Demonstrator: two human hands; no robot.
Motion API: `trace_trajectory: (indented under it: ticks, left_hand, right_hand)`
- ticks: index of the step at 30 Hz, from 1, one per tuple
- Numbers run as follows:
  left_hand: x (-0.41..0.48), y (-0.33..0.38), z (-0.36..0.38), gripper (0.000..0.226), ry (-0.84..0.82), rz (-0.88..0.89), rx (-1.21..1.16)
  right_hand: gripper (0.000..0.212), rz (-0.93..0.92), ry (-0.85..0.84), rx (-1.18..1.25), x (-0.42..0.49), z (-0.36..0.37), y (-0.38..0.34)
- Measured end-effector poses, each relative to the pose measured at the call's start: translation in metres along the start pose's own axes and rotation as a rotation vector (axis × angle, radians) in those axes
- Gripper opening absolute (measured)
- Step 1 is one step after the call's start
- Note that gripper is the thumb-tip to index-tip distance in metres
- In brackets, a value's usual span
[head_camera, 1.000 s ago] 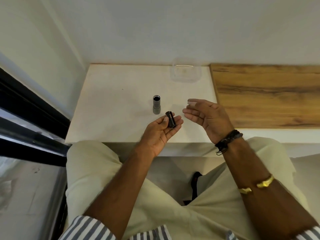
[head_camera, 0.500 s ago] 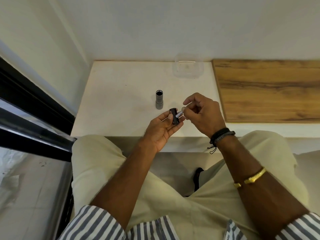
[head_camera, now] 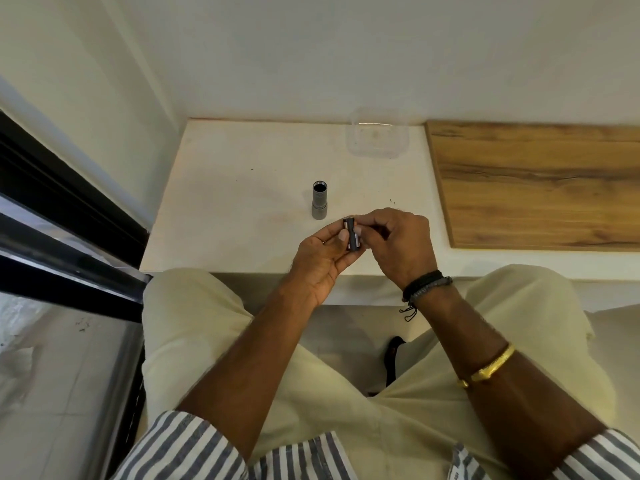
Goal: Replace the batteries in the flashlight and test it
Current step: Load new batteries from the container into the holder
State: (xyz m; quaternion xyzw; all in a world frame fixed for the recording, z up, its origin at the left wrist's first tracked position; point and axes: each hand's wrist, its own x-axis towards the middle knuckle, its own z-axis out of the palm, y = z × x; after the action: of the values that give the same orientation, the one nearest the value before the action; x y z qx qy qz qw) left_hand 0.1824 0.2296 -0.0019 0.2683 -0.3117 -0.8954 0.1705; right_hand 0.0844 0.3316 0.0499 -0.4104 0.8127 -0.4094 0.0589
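Note:
The grey flashlight body (head_camera: 319,200) stands upright on the white table (head_camera: 242,188), its open end up, with no hand on it. Just in front of it, my left hand (head_camera: 318,261) holds a small black battery holder (head_camera: 352,235) between thumb and fingers. My right hand (head_camera: 398,244) is closed against the holder's right side, fingertips pinched on a small battery that is pressed into it. The battery is mostly hidden by my fingers; only a pale grey strip shows along the holder.
A clear plastic container (head_camera: 377,138) sits at the back of the table by the wall. A wooden board (head_camera: 536,181) covers the surface to the right. A dark window frame (head_camera: 69,216) runs along the left. My knees are below the table's front edge.
My right hand, open a second ago, closed on a small silvery battery and brought it against the holder in my left hand. Both hands now meet at the holder.

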Motion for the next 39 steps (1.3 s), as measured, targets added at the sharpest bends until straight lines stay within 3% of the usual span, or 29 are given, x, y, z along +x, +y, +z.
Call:
trace_trajectory:
  ticks: [4,10,15,19,22,31,39]
  left_hand:
    - [0.002,0.001,-0.003,0.022,-0.001,0.007,-0.004]
    - [0.005,0.006,-0.007,0.024,-0.02,-0.012,-0.008]
    - [0.005,0.012,-0.008,0.026,-0.05,0.002,0.048]
    - [0.005,0.02,-0.008,0.039,-0.049,0.039,0.247]
    - [0.004,0.02,-0.009,0.044,-0.026,0.049,0.313]
    - [0.006,0.013,-0.011,0.02,0.022,0.074,0.337]
    - [0.008,0.006,-0.011,0.019,0.074,0.073,0.292]
  right_hand:
    - [0.019,0.002,0.045,0.0,-0.006,0.007,0.001]
    - [0.015,0.165,0.037,0.151,-0.009,0.011,0.004]
    - [0.016,0.128,0.051,0.134,-0.008,0.01,0.003]
    - [0.042,0.082,-0.075,0.154,-0.004,0.005,0.006]
    - [0.034,0.049,-0.124,0.103,0.0,0.005,0.012]
    - [0.03,0.101,-0.133,0.127,0.001,0.006,0.017]
    - [0.035,0.144,-0.21,0.183,0.003,0.016,0.021]
